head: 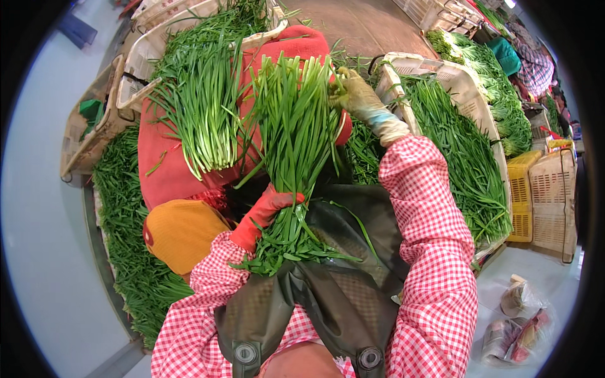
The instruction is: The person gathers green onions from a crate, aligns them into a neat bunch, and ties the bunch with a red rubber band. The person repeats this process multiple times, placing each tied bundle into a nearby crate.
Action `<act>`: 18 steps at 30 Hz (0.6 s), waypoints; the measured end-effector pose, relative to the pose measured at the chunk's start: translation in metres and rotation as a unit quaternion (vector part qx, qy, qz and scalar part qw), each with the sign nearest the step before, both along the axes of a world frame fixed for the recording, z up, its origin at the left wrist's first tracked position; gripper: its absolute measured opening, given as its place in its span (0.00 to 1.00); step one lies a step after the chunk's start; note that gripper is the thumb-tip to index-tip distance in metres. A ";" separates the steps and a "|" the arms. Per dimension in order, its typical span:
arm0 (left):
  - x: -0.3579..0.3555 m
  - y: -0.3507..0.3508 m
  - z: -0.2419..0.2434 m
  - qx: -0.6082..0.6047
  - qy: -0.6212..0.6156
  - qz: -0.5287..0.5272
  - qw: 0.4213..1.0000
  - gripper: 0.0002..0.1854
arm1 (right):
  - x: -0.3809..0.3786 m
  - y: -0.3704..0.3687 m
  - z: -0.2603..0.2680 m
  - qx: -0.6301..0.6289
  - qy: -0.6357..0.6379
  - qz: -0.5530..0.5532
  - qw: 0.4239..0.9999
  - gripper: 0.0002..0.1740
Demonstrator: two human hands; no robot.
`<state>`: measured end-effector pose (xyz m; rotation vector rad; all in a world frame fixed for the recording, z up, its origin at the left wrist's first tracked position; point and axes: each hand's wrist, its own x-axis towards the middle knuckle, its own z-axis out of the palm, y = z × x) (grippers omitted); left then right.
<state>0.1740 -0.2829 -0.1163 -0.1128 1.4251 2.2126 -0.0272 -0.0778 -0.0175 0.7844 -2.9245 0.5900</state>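
Observation:
My left hand, in a red rubber glove, grips a large bunch of garlic chives near its leafy end. The pale cut stems point away from me, and the leaf tips rest on my dark waterproof apron. At the stem end, my right hand wears a soiled yellowish glove. Its fingers curl against the bunch's right side; whether they pinch a stem is hidden. Another bunch of chives lies to the left, stems toward me, on a red cloth.
A white plastic crate of chives stands at right; another crate is at the far left. Loose chives are heaped left, beside an orange cloth-covered knee. Plastic bags lie on the floor. Another person is at far right.

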 end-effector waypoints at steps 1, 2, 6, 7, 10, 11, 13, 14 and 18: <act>-0.001 -0.001 0.000 -0.001 0.010 -0.013 1.000 0.18 | -0.004 -0.001 0.000 -0.017 -0.063 -0.018 0.998 0.22; 0.000 -0.002 0.000 -0.003 0.018 -0.028 0.999 0.18 | -0.005 0.005 -0.001 -0.135 -0.059 -0.075 0.986 0.12; -0.001 -0.003 0.002 0.006 0.005 -0.046 0.999 0.21 | -0.038 0.062 0.009 -0.201 0.091 -0.189 0.957 0.12; -0.001 -0.003 0.002 0.013 0.001 -0.047 0.999 0.21 | -0.046 0.077 0.013 -0.273 0.131 -0.209 0.930 0.12; -0.001 -0.002 0.003 0.021 -0.011 -0.025 0.999 0.21 | -0.054 0.110 0.020 0.072 0.008 -0.263 0.962 0.16; -0.001 -0.001 0.003 0.016 -0.009 -0.013 1.000 0.21 | -0.053 0.112 0.021 0.176 -0.111 -0.239 0.948 0.19; -0.001 -0.001 0.005 0.004 -0.013 0.001 1.000 0.21 | -0.046 0.103 0.018 0.063 -0.180 -0.203 0.961 0.30; -0.001 0.000 0.006 0.007 -0.016 0.000 1.000 0.21 | -0.042 0.094 0.014 -0.066 -0.211 -0.212 0.952 0.33; 0.001 0.001 0.009 0.029 -0.018 0.002 0.999 0.21 | -0.037 0.057 0.005 -0.338 -0.350 -0.173 0.857 0.40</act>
